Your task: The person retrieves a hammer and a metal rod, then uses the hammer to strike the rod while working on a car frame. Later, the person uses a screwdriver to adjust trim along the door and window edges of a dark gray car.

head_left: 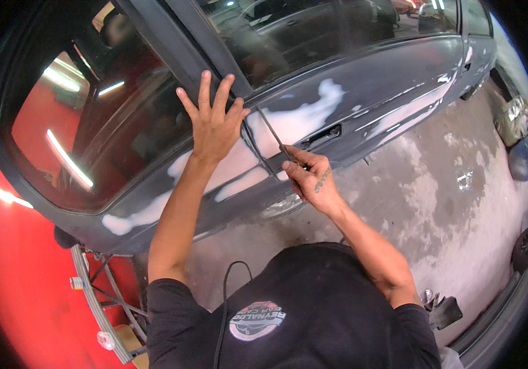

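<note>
The person's left hand [213,126] is spread wide against the matte black window pillar [181,46], its thumb reaching toward the dark seam [251,142] between 2 grey-primed car body panels. The right hand [313,178] pinches the lower end of a thin, straight, dark metal rod [271,130] between thumb and forefinger, its other fingers curled under. The rod slants up and to the left across the panel that carries the black recessed door handle [322,138], its far end near the left thumb; whether that tip sits in the gap or only rests on the surface cannot be told. The likeliest trouble is a slip: if the pinch loosened or the rod were pushed too hard, its tip could skid into the left thumb, which has no glove. A sideways twist could also gouge the smooth pinkish-white filler patch [301,120] beneath the rod, or chip it along the panel edge. Levering against that edge might bend the metal or the slender rod itself. A slip upward could scratch the dark side window glass [301,37], whose lower border lies close above the tip.
</note>
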`<state>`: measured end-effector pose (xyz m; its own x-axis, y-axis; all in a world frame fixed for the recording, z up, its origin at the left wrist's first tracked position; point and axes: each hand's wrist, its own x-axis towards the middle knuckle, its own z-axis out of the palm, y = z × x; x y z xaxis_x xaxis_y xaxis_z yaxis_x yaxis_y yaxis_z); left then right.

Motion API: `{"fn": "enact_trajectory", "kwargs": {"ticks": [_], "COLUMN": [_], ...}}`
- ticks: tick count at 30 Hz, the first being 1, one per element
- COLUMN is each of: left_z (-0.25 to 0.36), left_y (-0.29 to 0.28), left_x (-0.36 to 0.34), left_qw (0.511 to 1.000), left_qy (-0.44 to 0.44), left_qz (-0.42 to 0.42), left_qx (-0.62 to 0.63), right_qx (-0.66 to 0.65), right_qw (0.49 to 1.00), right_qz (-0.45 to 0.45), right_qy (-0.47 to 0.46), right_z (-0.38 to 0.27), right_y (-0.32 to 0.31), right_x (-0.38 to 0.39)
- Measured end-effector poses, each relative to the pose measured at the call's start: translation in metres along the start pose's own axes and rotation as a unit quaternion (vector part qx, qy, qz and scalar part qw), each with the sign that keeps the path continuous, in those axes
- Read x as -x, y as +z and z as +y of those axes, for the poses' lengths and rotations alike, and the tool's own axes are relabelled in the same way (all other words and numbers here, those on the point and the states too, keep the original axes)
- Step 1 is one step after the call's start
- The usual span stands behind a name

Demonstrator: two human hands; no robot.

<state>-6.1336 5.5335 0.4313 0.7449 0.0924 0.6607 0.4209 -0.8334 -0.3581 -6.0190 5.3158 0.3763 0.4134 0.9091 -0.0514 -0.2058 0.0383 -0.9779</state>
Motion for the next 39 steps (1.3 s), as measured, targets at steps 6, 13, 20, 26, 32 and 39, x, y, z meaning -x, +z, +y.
{"fn": "enact_trajectory", "kwargs": {"ticks": [6, 13, 20, 26, 32, 39], "left_z": [-0.006, -0.006, -0.008, -0.007, -0.007, -0.005], "left_y": [0.005, 0.003, -0.007, -0.001, 0.004, 0.003], "left_x": [0.0, -0.001, -0.004, 0.0, 0.001, 0.0], "left_qw": [0.999, 0.999, 0.997, 0.999, 0.998, 0.999], "left_qy": [0.051, 0.027, 0.024, 0.03, 0.039, 0.031], "left_qz": [0.017, 0.001, -0.026, -0.007, 0.013, 0.008], "left_qx": [-0.004, 0.042, 0.064, 0.042, 0.044, 0.037], "right_qx": [0.118, 0.067, 0.125, 0.033, 0.045, -0.025], "right_qw": [0.99, 0.995, 0.99, 0.998, 0.998, 1.0], "right_qz": [0.042, 0.033, 0.031, 0.013, 0.018, -0.009], "right_qy": [-0.068, -0.07, -0.051, -0.049, -0.045, 0.004], "right_z": [0.004, 0.0, -0.002, 0.003, 0.001, -0.011], "right_y": [0.003, 0.013, 0.006, 0.009, 0.011, 0.011], "right_x": [-0.001, -0.002, -0.001, -0.003, -0.001, 0.001]}}
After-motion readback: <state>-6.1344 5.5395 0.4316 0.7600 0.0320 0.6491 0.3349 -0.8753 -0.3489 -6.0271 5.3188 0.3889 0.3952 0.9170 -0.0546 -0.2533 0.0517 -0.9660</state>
